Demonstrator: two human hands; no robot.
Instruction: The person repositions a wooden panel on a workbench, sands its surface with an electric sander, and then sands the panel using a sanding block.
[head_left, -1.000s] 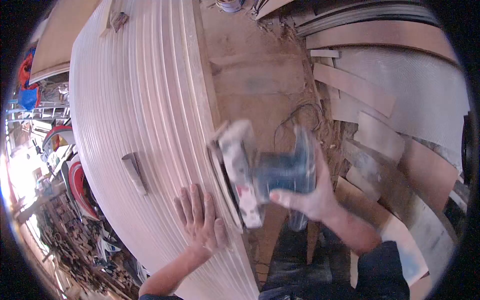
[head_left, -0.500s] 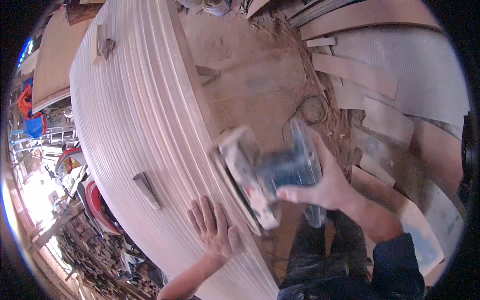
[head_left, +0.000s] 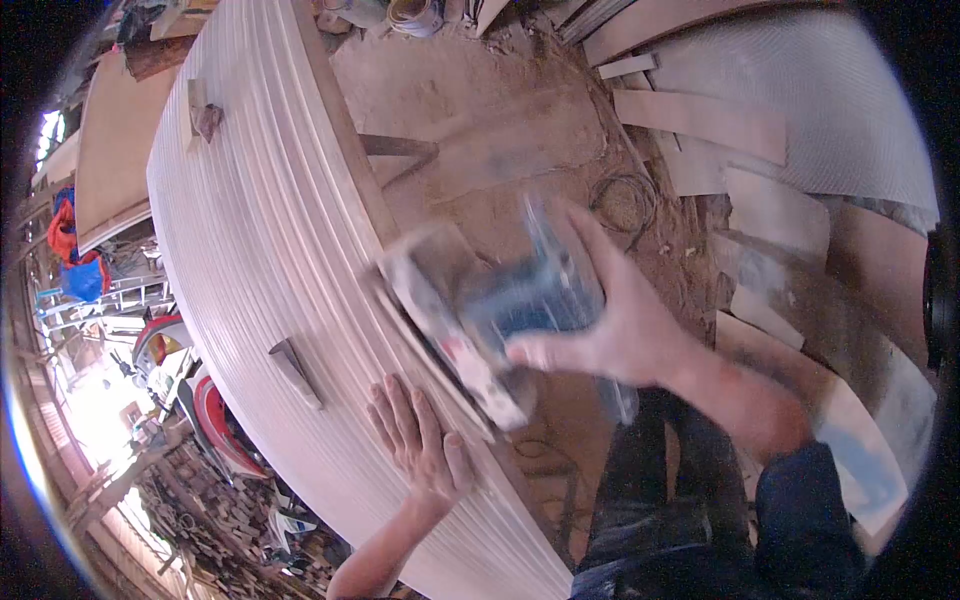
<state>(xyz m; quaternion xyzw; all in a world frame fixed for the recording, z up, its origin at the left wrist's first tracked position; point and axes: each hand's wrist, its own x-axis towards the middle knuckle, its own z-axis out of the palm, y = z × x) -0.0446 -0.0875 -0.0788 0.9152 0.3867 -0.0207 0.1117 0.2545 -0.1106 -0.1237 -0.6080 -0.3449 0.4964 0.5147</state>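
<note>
A long, pale panel with fine lengthwise ribs (head_left: 250,240) stretches in front of me, curving at its far left side. My left hand (head_left: 422,445) lies flat on its surface near the right edge, fingers extended. In my right hand (head_left: 610,335) is a blue power sander (head_left: 530,300), gripped around its handle and blurred by motion. The sander's dusty white-and-black base is tilted against the panel's right edge. A dark, narrow wedge-shaped piece (head_left: 296,373) rests on the panel, left of my left hand. Farther up sits a small wooden block (head_left: 196,105) with a brownish lump beside it.
On the dusty floor lies a coil of dark cable (head_left: 622,203). Boards and sheets (head_left: 700,122) lean or lie along the right side. A bucket (head_left: 415,15) stands at the far end. Scrap wood (head_left: 205,510) is piled lower left, near red-and-white curved parts (head_left: 215,425).
The view has shifted slightly. The sander and my right hand have moved up and left along the panel's edge. My left hand stays flat on the panel.
</note>
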